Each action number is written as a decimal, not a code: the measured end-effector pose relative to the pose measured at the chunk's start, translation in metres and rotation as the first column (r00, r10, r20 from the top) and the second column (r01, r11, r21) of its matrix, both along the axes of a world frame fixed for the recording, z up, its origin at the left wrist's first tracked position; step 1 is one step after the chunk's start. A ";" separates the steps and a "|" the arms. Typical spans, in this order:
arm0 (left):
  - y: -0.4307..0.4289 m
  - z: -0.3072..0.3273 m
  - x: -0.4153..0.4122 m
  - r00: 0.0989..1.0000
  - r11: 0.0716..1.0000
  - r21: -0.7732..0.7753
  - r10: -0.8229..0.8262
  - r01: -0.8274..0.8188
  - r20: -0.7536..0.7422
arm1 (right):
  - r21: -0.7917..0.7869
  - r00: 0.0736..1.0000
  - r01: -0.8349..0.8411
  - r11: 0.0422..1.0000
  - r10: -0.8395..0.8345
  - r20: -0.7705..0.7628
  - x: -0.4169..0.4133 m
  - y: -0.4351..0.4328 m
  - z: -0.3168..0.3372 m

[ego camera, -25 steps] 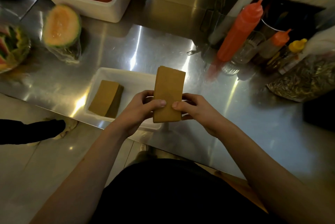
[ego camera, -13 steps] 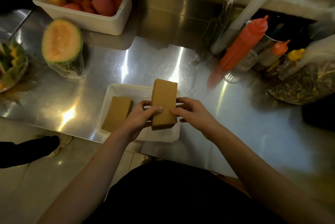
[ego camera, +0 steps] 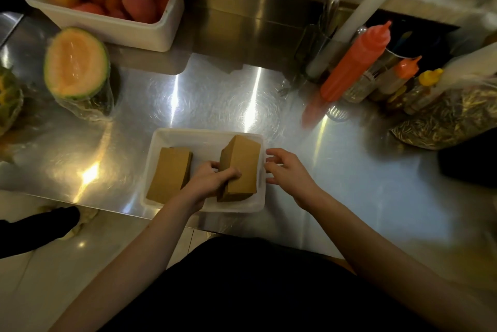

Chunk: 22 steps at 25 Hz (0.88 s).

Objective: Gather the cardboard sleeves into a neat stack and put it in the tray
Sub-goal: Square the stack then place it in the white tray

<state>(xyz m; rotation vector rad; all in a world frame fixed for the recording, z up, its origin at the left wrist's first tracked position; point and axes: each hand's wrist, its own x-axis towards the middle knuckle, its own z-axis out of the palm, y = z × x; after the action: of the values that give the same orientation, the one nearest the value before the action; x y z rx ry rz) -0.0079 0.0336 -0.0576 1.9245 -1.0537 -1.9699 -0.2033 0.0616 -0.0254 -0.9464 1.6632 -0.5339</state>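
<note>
A white tray (ego camera: 207, 136) sits at the steel counter's near edge. In its left half lies a brown stack of cardboard sleeves (ego camera: 170, 173). A second stack of cardboard sleeves (ego camera: 242, 167) rests in the right half of the tray. My left hand (ego camera: 212, 181) grips the near left side of this second stack. My right hand (ego camera: 287, 170) hovers just right of the tray rim with fingers spread, apart from the stack and holding nothing.
A halved melon (ego camera: 76, 62) in plastic wrap stands at the left, a white tub of fruit (ego camera: 107, 1) behind it. Squeeze bottles (ego camera: 355, 60) and a bag of seeds (ego camera: 446, 116) crowd the right rear. A shoe (ego camera: 61, 224) shows on the floor at the left.
The stack held upright in both hands came down into the tray's right half. My right hand let go and drew off to the right; my left hand stays on it.
</note>
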 end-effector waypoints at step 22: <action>-0.005 0.014 -0.016 0.972 0.981 0.014 -0.190 0.194 -0.139 | -0.001 1.000 0.019 1.000 -0.019 -0.001 0.003 0.000 -0.004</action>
<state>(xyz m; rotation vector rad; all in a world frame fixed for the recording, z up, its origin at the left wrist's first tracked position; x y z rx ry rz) -0.0242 0.0288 -0.0437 1.7278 -1.2214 -2.1932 -0.1999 0.0612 -0.0290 -0.9331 1.6746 -0.5471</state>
